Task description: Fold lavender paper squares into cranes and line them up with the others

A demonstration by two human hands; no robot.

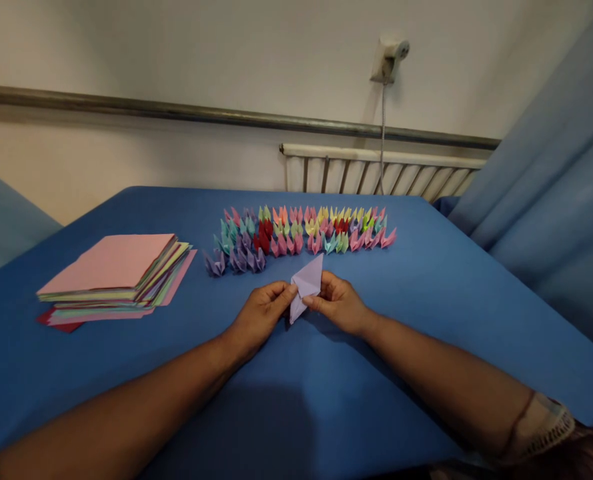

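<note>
A pale lilac folded paper [307,283] stands between my two hands above the blue table [426,293]. My left hand [259,313] pinches its left edge with fingers closed. My right hand [339,303] grips its right side, fingers curled on it. Behind the hands, several small folded paper pieces [301,232] in many colours stand in rows. A stack of flat coloured paper sheets [113,277], pink on top, lies to the left.
A white wall with a metal rail [176,110] runs behind the table. A white bed rail [376,170] and a hanging cord [383,120] sit at the back right. Blue fabric [551,200] rises on the right.
</note>
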